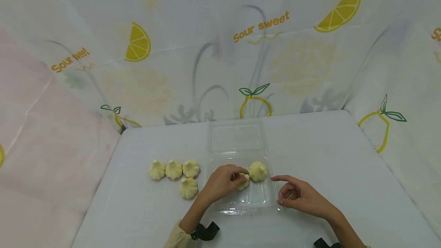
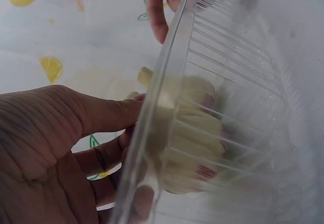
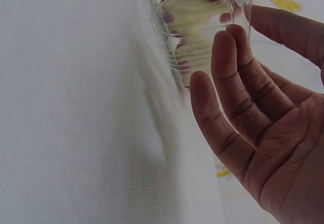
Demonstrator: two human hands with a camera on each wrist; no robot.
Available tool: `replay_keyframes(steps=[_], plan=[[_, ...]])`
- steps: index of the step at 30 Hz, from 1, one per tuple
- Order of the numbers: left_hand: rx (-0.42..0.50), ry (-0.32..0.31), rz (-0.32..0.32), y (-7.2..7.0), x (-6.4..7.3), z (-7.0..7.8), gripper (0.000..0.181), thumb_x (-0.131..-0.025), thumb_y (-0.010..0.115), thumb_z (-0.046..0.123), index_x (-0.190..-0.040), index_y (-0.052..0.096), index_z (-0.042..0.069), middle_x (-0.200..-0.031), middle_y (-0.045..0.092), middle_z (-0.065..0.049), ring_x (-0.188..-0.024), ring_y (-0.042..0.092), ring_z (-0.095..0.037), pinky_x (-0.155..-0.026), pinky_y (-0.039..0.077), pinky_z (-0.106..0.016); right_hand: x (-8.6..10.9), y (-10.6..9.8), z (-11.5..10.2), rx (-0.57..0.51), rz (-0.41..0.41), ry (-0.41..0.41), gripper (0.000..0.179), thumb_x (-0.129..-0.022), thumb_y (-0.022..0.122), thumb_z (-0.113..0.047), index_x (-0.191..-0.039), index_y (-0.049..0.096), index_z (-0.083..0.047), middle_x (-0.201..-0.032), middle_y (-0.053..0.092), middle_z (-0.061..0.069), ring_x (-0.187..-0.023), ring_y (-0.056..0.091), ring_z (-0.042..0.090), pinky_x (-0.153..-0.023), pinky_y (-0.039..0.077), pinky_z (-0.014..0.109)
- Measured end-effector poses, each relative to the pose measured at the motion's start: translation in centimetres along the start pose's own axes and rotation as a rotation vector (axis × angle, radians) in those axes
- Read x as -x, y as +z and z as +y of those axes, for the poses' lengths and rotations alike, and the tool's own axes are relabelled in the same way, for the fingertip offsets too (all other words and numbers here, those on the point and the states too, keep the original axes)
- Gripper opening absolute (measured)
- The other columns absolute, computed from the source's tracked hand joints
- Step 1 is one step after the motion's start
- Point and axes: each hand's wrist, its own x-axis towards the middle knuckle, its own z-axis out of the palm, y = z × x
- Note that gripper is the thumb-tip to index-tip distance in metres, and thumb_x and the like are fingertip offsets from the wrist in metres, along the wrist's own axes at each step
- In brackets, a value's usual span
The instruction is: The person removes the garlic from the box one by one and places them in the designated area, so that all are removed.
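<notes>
Black straps (image 1: 206, 232) circle both wrists, nearest of all. Beyond them, the right hand (image 1: 306, 199) is loosely bent and holds nothing, its fingertips at the right rim of a clear plastic box (image 1: 234, 206); whether they touch it I cannot tell. The left hand (image 1: 220, 182) pinches one garlic bulb (image 1: 244, 183) inside the box, with another bulb (image 1: 257, 171) just to its right. Left of the box, four more bulbs (image 1: 188, 188) lie on the white table (image 1: 138, 209), one in front of a row of three. Farther back are the opened lid (image 1: 237, 137) and a lemon-print cloth (image 1: 213, 22).
</notes>
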Motion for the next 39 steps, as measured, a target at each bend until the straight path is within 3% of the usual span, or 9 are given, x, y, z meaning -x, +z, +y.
replay_keyframes(steps=[11,23,32,39], plan=[[-0.02,0.013,0.02,0.0,0.2,-0.2,0.013,-0.088,0.076,0.017,-0.101,0.076,0.012,-0.073,0.057,0.011,-0.067,0.051,-0.002,-0.062,0.044,-0.02,0.1,0.1,0.0,0.0,0.005,0.0,0.058,-0.09,0.069,0.0,-0.141,0.041,0.006,-0.089,0.067,0.019,-0.081,0.069,0.03,-0.067,0.057,0.034],[0.056,0.023,0.056,-0.6,0.7,-0.2,0.014,-0.088,0.076,0.02,-0.1,0.076,0.013,-0.074,0.058,0.011,-0.068,0.052,-0.003,-0.063,0.046,-0.022,0.1,0.1,0.1,0.006,0.008,0.021,0.058,-0.091,0.07,-0.001,-0.141,0.042,0.005,-0.089,0.068,0.017,-0.081,0.069,0.029,-0.068,0.057,0.033],[0.142,0.084,0.099,-1.7,1.1,-0.6,0.013,-0.087,0.077,0.017,-0.099,0.075,0.012,-0.075,0.058,0.01,-0.068,0.054,-0.004,-0.064,0.049,-0.023,0.1,0.1,0.0,0.01,0.009,0.028,0.059,-0.09,0.07,-0.002,-0.142,0.042,0.004,-0.089,0.068,0.016,-0.081,0.069,0.028,-0.068,0.057,0.034],[0.218,0.113,0.146,-3.6,1.5,-0.9,0.012,-0.087,0.077,0.015,-0.099,0.074,0.014,-0.075,0.058,0.009,-0.067,0.054,-0.008,-0.062,0.05,-0.026,0.1,0.1,0.0,0.009,0.01,0.011,0.059,-0.09,0.07,-0.001,-0.141,0.042,0.004,-0.089,0.068,0.015,-0.08,0.069,0.028,-0.068,0.057,0.033]])
